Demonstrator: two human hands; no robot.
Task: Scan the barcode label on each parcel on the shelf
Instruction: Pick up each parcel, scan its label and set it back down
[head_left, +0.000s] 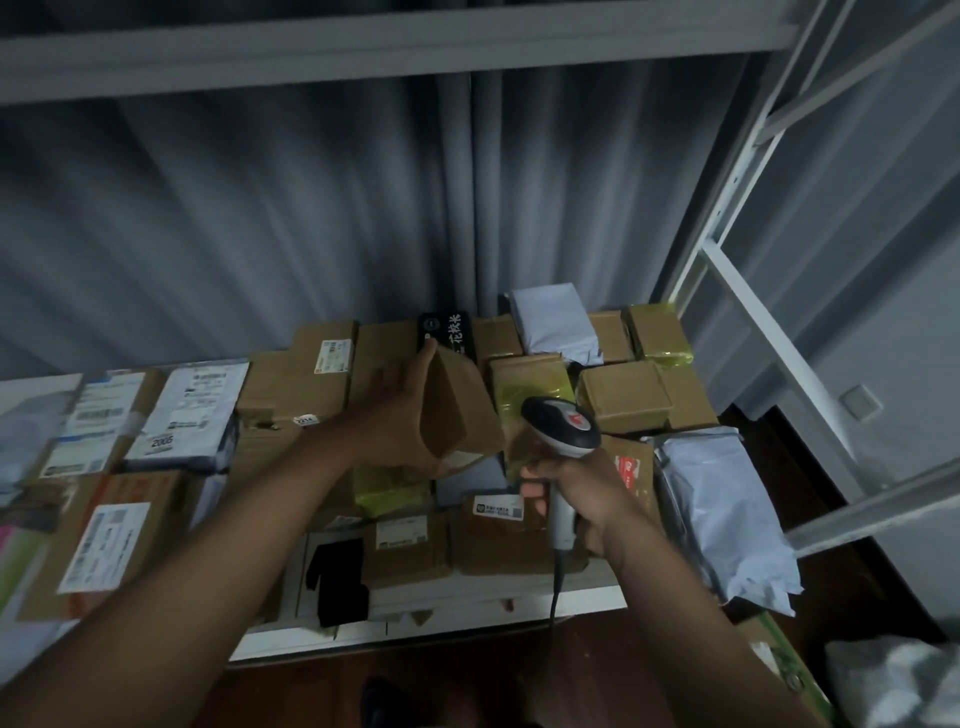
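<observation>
Left hand (402, 415) grips a small box (457, 410) lifted above the shelf (467, 618), long axis running 11 to 5 o'clock. Scanner (563, 428), gripped in the right hand (582, 493), sits at the box's 3 o'clock, just beside it; label face not readable.

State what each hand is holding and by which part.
The left hand holds a small cardboard box, tilted above the shelf, with its fingers round the box's left side and underside. The right hand grips the barcode scanner by its handle.
</observation>
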